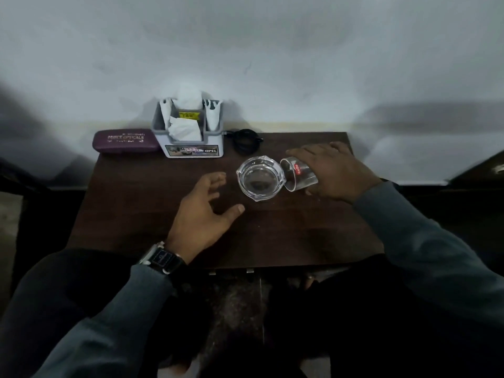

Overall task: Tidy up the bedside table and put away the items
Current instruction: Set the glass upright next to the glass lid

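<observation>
Two hands are over the bedside table [136, 208]. The right hand [335, 173] wraps a clear tumbler [298, 174] with a red label, tipped sideways with its mouth at the rim of a glass ashtray [260, 177]; the palm hides the tumbler's base. The left hand [203, 211] is spread wide, holding nothing, just left of the ashtray. A dark patch inside the ashtray is unreadable. Behind stand a maroon spectacle case [125, 141], a paper-stuffed organiser [191, 132] and a blurred black cable [245, 140].

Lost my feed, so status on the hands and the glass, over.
Right hand grips the glass, tipped toward the ashtray. Left hand spread, empty, beside it. Nothing in the way.
</observation>
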`<state>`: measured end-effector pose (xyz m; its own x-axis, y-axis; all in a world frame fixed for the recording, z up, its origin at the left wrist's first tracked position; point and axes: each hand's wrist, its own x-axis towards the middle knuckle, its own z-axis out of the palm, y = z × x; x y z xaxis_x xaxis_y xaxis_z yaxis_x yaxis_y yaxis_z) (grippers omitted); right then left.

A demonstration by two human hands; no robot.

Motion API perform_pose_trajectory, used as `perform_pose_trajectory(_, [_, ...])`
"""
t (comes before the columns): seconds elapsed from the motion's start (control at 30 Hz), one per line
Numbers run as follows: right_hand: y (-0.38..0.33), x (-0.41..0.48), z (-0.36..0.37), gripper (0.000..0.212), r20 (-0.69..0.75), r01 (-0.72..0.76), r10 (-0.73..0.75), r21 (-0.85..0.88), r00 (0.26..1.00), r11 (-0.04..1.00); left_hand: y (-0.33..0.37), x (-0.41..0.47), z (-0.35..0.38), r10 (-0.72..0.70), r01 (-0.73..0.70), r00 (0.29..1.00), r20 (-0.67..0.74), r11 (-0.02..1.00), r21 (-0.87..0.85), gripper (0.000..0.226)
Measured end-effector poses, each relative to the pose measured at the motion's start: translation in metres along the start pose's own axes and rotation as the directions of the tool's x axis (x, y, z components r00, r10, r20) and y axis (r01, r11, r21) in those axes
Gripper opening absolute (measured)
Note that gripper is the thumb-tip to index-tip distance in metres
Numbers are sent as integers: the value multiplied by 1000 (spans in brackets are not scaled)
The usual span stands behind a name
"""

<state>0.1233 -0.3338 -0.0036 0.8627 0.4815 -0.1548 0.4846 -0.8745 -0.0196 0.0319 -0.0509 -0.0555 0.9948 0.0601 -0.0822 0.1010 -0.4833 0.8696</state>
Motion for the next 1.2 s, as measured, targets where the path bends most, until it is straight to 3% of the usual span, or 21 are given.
perform_pose_trajectory(0.17, [1, -1, 1, 80, -32, -7, 8, 17, 999, 1000, -5, 1, 6, 13, -13, 1000, 3, 1000, -4, 80])
perform_pose_trajectory(0.33, [14, -15, -9, 75, -184, -38, 102, 323, 978, 946, -5, -2, 9, 26, -27, 1000, 11, 1000, 4, 90])
perform_pose_trajectory(0.43, [17, -30, -15, 64, -325, -34, 305, 633, 895, 774, 0, 2, 16, 70, -71, 998, 3, 996, 59, 101])
perform_pose_trajectory(0.53, [7, -36, -16, 57, -391, 58, 581, 860, 714, 508, 10, 14, 27, 109, -104, 994, -23, 983, 149, 111])
perform_pose_trajectory(0.63, [-6, -35, -20, 58, -419, 159, 695, 899, 584, 408, 22, 27, 40, 122, -113, 992, -25, 966, 234, 125])
perform_pose_trajectory(0.9, [-11, -24, -10, 71, -429, 161, 721, 897, 545, 412, 37, 55, 55, 96, -117, 992, 85, 948, 295, 138])
perform_pose_trajectory(1.07, [-4, -26, -11, 69, -437, 166, 756, 896, 487, 411, 39, 60, 55, 140, -164, 986, 92, 920, 357, 127])
perform_pose_trajectory(1.2, [5, -31, -18, 70, -439, 201, 819, 898, 368, 391, 57, 67, 60, 217, -227, 974, 68, 911, 346, 116])
